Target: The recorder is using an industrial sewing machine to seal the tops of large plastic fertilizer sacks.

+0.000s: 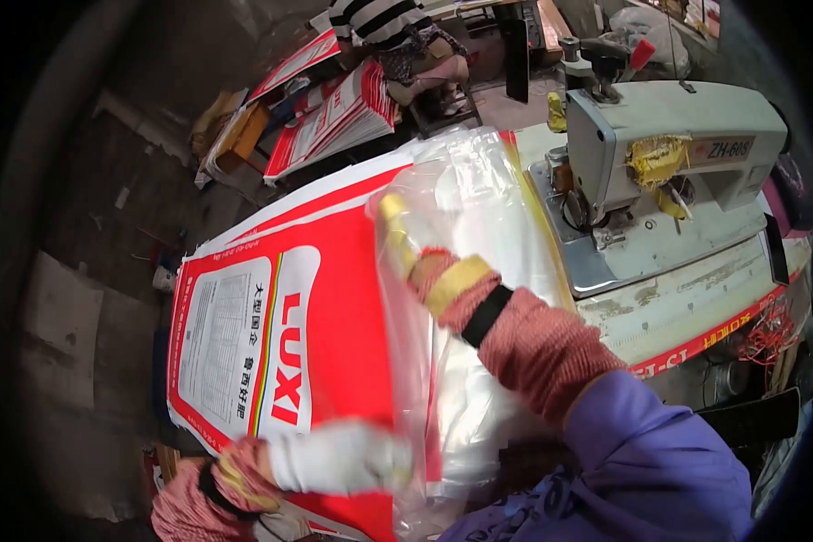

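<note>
From the head view I have both gloved hands over a red-and-white printed sack (352, 352), which lies flat to the left of the sewing machine (677, 135). Clear plastic film (465, 415) covers its right-hand side and spreads toward the machine. My left hand (341, 459), in a white glove, is low on the sack with its fingers at the film's edge; it is too blurred for me to tell how far it is closed or whether it grips anything. My right hand (397, 230), yellow at the fingertips, reaches to the film's far part, fingers extended; I cannot tell whether it pinches the film or merely presses on it.

I judge the step in hand to be lining up or separating the film against the sack. The next move seems to call for a sure hold on one film layer, then drawing it evenly without creasing.
</note>
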### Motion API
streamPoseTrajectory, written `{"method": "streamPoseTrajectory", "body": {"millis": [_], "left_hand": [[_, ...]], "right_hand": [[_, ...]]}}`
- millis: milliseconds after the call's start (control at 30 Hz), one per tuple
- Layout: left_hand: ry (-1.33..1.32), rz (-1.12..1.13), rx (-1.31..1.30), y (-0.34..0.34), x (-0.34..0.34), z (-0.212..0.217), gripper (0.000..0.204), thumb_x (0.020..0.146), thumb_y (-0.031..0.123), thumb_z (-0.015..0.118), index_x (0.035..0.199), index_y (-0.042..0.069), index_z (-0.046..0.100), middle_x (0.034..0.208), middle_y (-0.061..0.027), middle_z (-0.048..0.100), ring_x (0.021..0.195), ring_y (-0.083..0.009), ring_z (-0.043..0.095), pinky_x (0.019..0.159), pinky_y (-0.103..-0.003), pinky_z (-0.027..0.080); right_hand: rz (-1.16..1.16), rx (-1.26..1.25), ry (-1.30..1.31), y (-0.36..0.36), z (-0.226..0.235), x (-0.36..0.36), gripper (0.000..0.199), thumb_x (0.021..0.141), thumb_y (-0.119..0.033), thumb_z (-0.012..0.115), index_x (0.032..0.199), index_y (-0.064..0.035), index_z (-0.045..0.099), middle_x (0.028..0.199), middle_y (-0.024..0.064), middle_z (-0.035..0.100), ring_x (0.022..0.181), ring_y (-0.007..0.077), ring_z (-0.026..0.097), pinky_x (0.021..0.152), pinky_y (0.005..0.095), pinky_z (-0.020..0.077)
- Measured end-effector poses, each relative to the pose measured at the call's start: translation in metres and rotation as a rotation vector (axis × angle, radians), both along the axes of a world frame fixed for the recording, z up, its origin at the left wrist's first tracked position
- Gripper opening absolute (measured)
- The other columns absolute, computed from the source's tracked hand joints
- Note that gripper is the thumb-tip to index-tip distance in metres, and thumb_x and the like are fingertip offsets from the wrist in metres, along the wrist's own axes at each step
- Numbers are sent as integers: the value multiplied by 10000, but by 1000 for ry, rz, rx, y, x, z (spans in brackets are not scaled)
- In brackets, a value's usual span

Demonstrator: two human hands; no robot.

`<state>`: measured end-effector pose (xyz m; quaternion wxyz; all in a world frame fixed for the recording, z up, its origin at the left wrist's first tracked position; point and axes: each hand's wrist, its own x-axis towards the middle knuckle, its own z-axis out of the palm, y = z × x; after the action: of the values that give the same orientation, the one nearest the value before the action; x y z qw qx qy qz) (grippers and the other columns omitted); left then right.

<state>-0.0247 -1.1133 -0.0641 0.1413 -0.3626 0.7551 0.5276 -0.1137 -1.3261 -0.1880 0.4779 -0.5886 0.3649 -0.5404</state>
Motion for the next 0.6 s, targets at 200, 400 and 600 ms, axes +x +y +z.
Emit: {"method": "streamPoseTrajectory", "body": {"millis": [200,400,600], "left_hand": [[-344,96,-1740,-186,-46,22,306,694,151,656,958,41,544,941,-90,576,855,-266,552,734,-359,444],[-495,-74,-1092,-230,-62,-26,217,715,158,594,889,35,631,845,-105,617,822,-305,602,687,-394,494],[-900,17,-1453,-233,-62,-21,121,790,152,520,790,90,624,807,-111,619,756,-288,633,623,-403,508]], "right_hand": [[36,-513,872,25,5,-8,416,838,-270,472,1184,-40,473,1175,129,515,1081,215,497,893,304,399],[291,-413,976,43,16,-10,331,781,-185,521,1087,-59,538,1026,127,595,896,260,601,753,374,478],[130,-596,723,51,2,-7,187,764,-144,519,893,-65,629,816,119,637,743,311,624,600,428,498]]}}
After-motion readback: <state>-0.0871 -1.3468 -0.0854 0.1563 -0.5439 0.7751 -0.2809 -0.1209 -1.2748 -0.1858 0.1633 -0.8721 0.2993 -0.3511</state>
